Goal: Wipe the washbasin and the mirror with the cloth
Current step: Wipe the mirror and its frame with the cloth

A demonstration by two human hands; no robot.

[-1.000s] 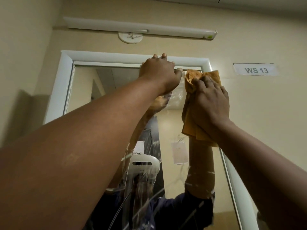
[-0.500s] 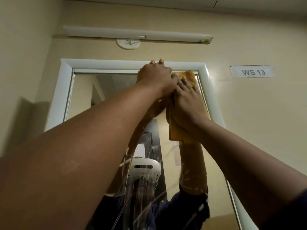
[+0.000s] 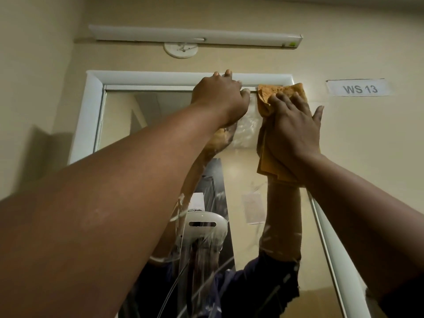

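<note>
The mirror [image 3: 146, 115] hangs on the wall in a white frame [image 3: 91, 104]. An orange cloth [image 3: 273, 95] lies flat against the mirror's top right corner, overlapping the frame and wall. My right hand [image 3: 293, 129] presses on the cloth with fingers spread. My left hand [image 3: 218, 97] grips the frame's top edge near its middle, fingers curled over it. Wet streaks and smears show on the glass below. The washbasin is out of view.
A white tube light [image 3: 195, 37] and a round ceiling rose [image 3: 181, 49] sit above the mirror. A label reading WS 13 [image 3: 359, 88] is stuck on the wall to the right. A side wall stands close on the left.
My right hand slid the cloth left toward my left hand, then back right to the mirror's top right corner. My left hand stayed on the frame's top edge.
</note>
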